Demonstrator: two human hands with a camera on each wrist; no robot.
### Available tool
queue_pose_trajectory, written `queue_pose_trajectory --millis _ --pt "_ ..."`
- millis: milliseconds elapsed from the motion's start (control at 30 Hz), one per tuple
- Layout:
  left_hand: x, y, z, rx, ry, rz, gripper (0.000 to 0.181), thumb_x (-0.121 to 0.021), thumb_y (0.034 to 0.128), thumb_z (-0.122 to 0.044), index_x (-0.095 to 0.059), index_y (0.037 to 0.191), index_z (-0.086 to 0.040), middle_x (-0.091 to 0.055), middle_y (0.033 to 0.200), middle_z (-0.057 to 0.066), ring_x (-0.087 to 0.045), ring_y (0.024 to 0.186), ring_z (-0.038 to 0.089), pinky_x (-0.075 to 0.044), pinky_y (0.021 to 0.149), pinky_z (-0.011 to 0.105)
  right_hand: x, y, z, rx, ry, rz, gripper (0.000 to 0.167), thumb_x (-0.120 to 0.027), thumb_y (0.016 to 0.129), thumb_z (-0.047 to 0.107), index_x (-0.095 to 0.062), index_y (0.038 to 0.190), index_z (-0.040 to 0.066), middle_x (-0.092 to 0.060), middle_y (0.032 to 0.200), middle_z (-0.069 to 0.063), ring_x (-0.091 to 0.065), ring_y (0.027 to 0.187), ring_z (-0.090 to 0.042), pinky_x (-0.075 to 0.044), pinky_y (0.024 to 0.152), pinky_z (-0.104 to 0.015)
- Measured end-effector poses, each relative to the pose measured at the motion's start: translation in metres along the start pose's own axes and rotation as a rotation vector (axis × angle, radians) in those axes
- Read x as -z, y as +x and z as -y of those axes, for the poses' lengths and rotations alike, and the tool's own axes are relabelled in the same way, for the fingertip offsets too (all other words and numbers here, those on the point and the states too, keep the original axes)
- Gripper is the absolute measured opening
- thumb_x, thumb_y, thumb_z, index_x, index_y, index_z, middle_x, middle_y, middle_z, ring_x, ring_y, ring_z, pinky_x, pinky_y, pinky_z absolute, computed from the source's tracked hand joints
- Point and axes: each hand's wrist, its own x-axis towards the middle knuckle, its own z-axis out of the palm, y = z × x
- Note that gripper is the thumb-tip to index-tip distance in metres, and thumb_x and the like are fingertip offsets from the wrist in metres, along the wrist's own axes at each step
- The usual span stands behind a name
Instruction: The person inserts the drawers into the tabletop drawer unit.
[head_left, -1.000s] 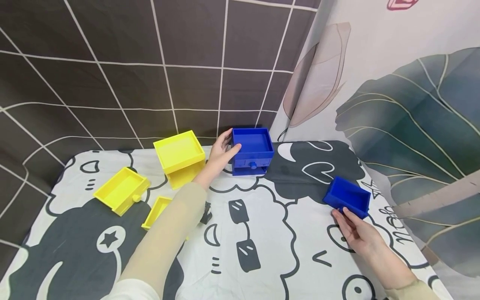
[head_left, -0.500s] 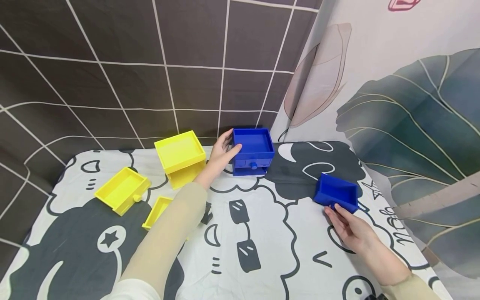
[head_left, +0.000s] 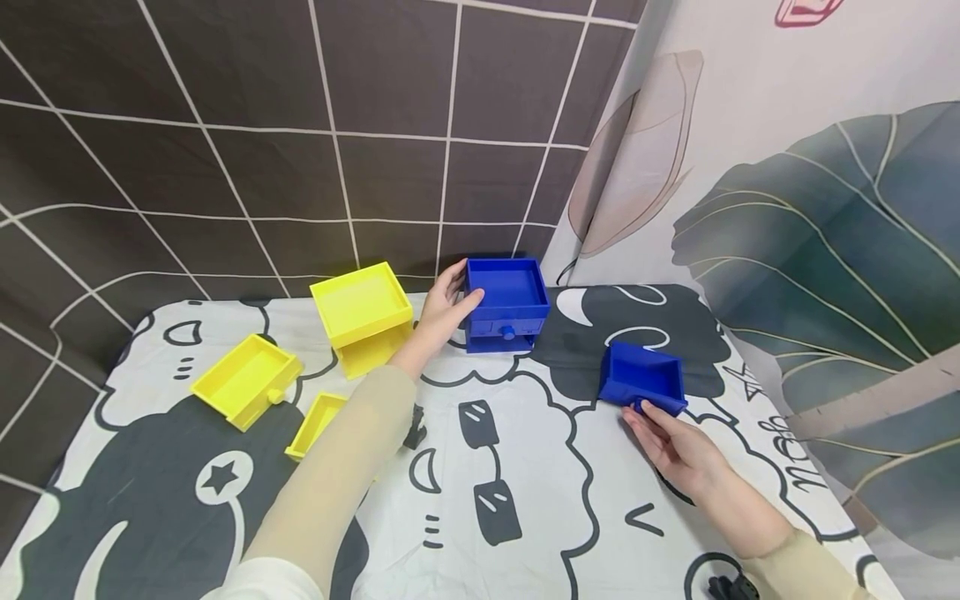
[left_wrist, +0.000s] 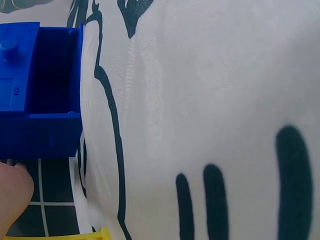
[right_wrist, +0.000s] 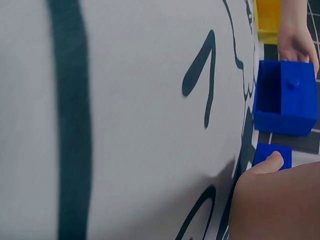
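Observation:
A small blue drawer cabinet [head_left: 510, 287] stands at the back of the cloth. Its knobbed upper drawer is in place, and the compartment below [left_wrist: 55, 70] gapes. My left hand [head_left: 442, 312] holds the cabinet by its left side, thumb at the front corner and fingers farther back. To the right, a loose blue drawer [head_left: 645, 375] is held by my right hand [head_left: 686, 450], which pinches its front knob. That drawer is upright, and nothing shows inside it. In the right wrist view, my right thumb [right_wrist: 272, 162] covers part of the drawer.
A yellow cabinet [head_left: 360, 308] with an open compartment stands left of the blue one. One yellow drawer [head_left: 243, 379] lies at the left; another yellow drawer [head_left: 313, 425] is partly hidden by my left forearm. A dark gridded curtain [head_left: 390, 125] hangs behind the patterned cloth [head_left: 540, 467].
My right hand has carried the blue drawer to the left and slightly back, nearer the blue cabinet. The left hand and the cabinet have stayed in place.

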Motion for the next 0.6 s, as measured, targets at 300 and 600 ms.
queue_pose_trajectory --millis 300,600 --pt "-0.001 -0.001 0.0 0.009 0.029 -0.001 0.067 -0.064 0.1063 -0.015 -0.034 0.166 -0.011 -0.032 0.174 0.013 -0.03 0.163 0.029 -0.025 0.136 0.04 -0.017 0.01 -0.01 -0.008 -0.06 0.042 0.038 -0.048 0.113 0.013 -0.079 0.093 0.007 -0.083 0.094 -0.008 -0.082 0.09 -0.013 -0.063 0.089 -0.017" --pt "-0.001 -0.001 -0.002 -0.003 0.001 -0.004 0.066 -0.064 0.1058 -0.011 -0.034 0.165 -0.008 -0.033 0.173 0.014 -0.031 0.162 0.03 -0.024 0.137 0.038 -0.031 0.017 -0.021 -0.01 -0.09 0.084 0.036 -0.048 0.113 0.01 -0.078 0.093 0.006 -0.083 0.093 -0.008 -0.081 0.09 -0.014 -0.064 0.089 -0.017"
